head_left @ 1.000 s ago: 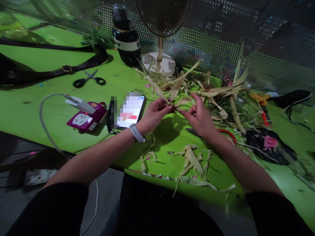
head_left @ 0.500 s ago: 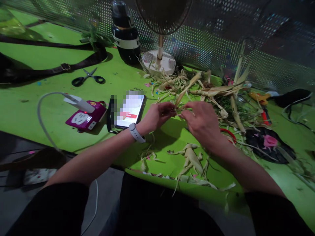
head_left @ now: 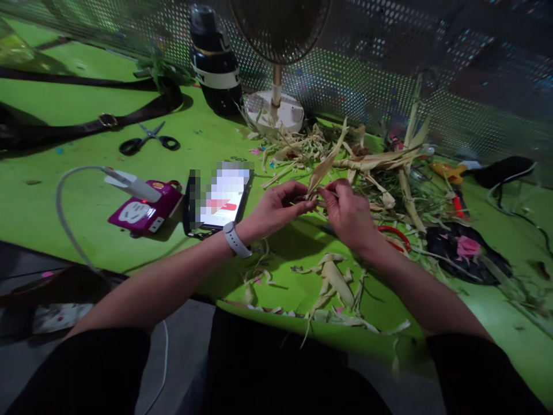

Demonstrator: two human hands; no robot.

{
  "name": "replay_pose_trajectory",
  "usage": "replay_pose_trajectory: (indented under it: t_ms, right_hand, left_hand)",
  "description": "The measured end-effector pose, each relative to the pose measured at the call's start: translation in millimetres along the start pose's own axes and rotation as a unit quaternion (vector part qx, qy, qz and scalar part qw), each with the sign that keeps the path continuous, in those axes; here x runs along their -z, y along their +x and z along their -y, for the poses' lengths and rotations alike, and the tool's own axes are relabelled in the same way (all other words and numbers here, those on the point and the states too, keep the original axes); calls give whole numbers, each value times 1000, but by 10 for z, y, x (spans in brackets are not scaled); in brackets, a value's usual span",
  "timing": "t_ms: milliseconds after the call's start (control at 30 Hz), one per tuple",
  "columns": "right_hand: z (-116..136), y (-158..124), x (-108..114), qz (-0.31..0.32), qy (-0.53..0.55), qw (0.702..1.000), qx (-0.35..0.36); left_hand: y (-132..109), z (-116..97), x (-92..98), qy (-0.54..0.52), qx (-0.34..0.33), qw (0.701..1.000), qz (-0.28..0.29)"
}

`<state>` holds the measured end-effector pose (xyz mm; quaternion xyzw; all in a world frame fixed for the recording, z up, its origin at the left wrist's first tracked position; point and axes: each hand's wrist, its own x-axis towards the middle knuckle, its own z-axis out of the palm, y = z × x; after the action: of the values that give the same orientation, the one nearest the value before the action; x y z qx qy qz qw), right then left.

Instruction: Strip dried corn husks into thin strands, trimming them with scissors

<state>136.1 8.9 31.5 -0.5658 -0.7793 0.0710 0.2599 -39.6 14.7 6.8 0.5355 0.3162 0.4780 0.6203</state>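
Observation:
Over the middle of the green table (head_left: 285, 262), my left hand (head_left: 283, 207) pinches a pale dried husk piece (head_left: 326, 167) whose wide leaf points up and to the right. Close beside it, my right hand (head_left: 348, 210) has its thumb and fingers pressed together on the same husk, near its lower end. Fingers partly hide the part between the hands. Below them on the table lies a separate husk figure (head_left: 337, 279) with thin twisted strands. Behind the hands is a heap of husks and shreds (head_left: 371, 158).
A phone (head_left: 222, 199), a purple socket block (head_left: 147, 207) with a white plug and black scissors (head_left: 149, 138) lie left. A bottle (head_left: 216, 69) and fan (head_left: 276, 109) stand behind. Right are red-handled pliers (head_left: 395, 237) and a black plate-like piece (head_left: 469, 253) with pink scraps.
My left thumb has extended along the husk, and my right fingers have shifted on it. The husk leaf now stands more upright. The whole view has shifted slightly.

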Motion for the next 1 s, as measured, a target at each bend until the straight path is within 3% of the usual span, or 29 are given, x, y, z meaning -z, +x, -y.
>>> replay_pose_trajectory:
  t_ms: [100, 200, 400, 567, 733, 833, 933, 1000]
  right_hand:
    - [-25, 44, 38, 42, 30, 999, -9]
    - [-84, 104, 108, 96, 41, 994, 27]
    - [-105, 122, 166, 124, -62, 988, 76]
    - [-112, 88, 124, 90, -58, 993, 46]
    - [-125, 52, 36, 57, -16, 993, 101]
    - [-98, 16, -33, 42, 30, 992, 117]
    - [-49, -26, -49, -13, -53, 980, 194]
    - [-17, -41, -16, -63, -128, 953, 267]
  left_hand:
    - [24, 12, 13, -5, 18, 999, -28]
    - [56, -20, 81, 10, 36, 998, -50]
    - [89, -22, 150, 46, 43, 995, -75]
    - [125, 9, 150, 50, -2, 994, -101]
    - [129, -29, 145, 12, 53, 988, -145]
    - [138, -32, 160, 23, 43, 984, -171]
    - [144, -15, 190, 73, 12, 982, -171]
    - [138, -7, 205, 120, -18, 981, -152]
